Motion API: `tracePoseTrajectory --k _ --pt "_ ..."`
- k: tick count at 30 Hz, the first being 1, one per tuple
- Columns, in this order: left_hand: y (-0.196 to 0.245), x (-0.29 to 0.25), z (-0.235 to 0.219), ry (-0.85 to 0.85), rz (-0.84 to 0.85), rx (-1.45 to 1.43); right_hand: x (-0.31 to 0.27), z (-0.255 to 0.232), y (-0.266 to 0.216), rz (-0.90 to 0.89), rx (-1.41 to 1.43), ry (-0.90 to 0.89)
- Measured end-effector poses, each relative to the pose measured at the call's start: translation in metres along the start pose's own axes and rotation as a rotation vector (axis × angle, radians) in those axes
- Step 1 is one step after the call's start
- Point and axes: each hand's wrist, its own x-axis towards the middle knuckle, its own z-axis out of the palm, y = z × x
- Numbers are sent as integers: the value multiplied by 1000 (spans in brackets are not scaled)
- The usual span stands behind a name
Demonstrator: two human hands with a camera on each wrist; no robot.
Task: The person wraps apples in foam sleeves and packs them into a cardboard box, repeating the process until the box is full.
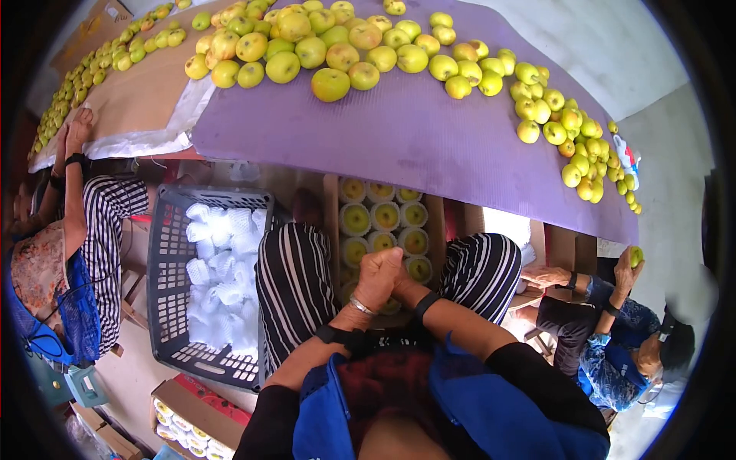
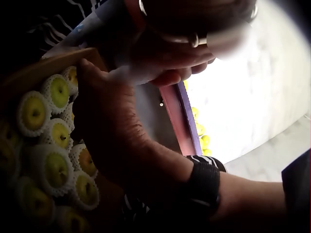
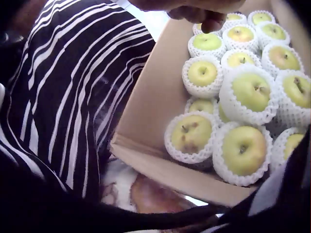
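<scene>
My left hand (image 1: 376, 280), with a silver bracelet at its wrist, meets my right hand (image 1: 407, 286) over a cardboard box (image 3: 146, 92) between my knees. The left fingers look curled in the head view. In the left wrist view a blurred whitish patch (image 2: 131, 75) lies between the hands; I cannot tell whether they hold something. Apples in white foam nets (image 3: 243, 148) fill the box in rows, and one netted apple (image 3: 251, 91) sits higher than those around it. Curled fingertips (image 3: 212, 24) hang over the box's far end in the right wrist view.
A black plastic crate (image 1: 172, 284) of white foam nets (image 1: 222, 284) stands at my left. Ahead, loose apples (image 1: 330, 84) lie on a purple-covered table (image 1: 383, 138). One person (image 1: 54, 268) sits to the left; another (image 1: 621, 353), at right, holds a green apple (image 1: 635, 257).
</scene>
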Motion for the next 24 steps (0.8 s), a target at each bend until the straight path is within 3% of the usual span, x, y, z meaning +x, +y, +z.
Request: tracePoseTrajectory --k 2,4,6,8,9,10,16,18,22,24 --pt "3 2 -4 84 -53 -118 0 5 6 -29 -146 22" --pt "3 6 -14 64 -96 -194 1 6 -3 28 -293 43" --pt "7 10 -20 29 -39 -416 1 9 2 21 -207 90" --pt "25 14 -26 24 -2 -400 -1 5 10 -15 85 231" --pt "32 19 -28 83 44 -418 -4 -1 7 115 232 218" --pt "37 19 -32 145 90 -439 -6 -3 6 114 233 218" --pt "17 8 -35 -2 -82 -110 -9 -11 6 214 132 177" --pt "16 6 -34 -132 -161 -4 -10 -16 5 283 21 102" --pt "19 4 -31 -199 -173 -134 -11 -17 10 239 117 146" --pt "24 1 -27 -198 -175 -137 -14 -21 7 136 274 165"
